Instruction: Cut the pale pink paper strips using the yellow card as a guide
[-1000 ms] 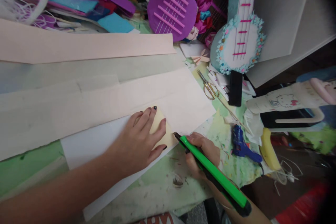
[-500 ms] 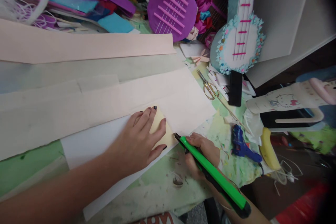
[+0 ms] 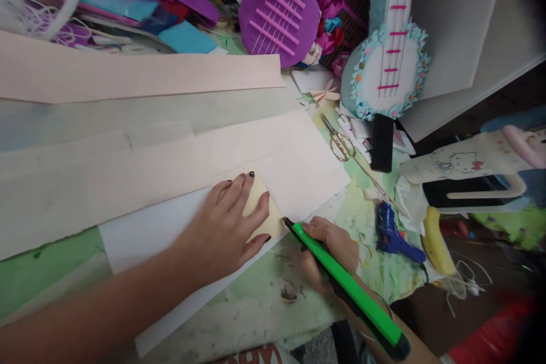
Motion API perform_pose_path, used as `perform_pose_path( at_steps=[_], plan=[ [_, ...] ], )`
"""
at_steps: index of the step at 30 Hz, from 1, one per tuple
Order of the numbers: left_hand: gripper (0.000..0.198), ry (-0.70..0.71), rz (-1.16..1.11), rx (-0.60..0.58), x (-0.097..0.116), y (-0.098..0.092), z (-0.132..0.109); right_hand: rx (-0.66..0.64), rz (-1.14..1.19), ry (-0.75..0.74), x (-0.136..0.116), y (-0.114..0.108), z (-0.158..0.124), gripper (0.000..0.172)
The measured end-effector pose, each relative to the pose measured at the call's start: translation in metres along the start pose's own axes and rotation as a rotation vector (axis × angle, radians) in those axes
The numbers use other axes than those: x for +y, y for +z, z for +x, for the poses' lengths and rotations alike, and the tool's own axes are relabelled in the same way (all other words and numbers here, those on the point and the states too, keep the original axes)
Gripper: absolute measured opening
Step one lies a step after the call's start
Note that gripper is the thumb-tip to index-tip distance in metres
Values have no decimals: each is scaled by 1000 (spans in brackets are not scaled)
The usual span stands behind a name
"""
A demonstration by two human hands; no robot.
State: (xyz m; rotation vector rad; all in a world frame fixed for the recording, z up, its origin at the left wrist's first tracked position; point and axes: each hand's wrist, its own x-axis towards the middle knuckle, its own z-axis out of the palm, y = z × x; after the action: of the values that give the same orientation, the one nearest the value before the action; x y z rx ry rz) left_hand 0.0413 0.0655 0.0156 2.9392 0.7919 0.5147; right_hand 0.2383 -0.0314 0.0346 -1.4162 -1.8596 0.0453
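Our left hand point(image 3: 228, 224) lies flat with fingers spread, gripping nothing, and presses one yellow card piece point(image 3: 261, 211) onto one white sheet point(image 3: 140, 234) at the table's near edge. Our right hand point(image 3: 331, 250) is clenched around one green utility knife point(image 3: 352, 291), whose tip touches that piece's edge. Behind lie two guitars: a purple foam guitar point(image 3: 281, 17) and a teal foam guitar point(image 3: 390, 68).

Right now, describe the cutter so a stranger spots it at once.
Start at the pale sheets across the table. At their near right corner, the right hand grips the cutter. It alone is bright green; the nearby glue gun is blue.
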Motion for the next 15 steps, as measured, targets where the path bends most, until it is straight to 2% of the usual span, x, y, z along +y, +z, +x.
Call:
perform_pose_path(
  at_steps=[7,12,15],
  plan=[
    [47,-4,11,15,0,-1,0,66,19,-54,0,1,0,35],
    [47,3,19,7,0,-1,0,27,9,-28,-1,2,0,28],
    [47,7,14,8,0,-1,1,93,-20,-15,-2,4,-1,23]
  ],
)
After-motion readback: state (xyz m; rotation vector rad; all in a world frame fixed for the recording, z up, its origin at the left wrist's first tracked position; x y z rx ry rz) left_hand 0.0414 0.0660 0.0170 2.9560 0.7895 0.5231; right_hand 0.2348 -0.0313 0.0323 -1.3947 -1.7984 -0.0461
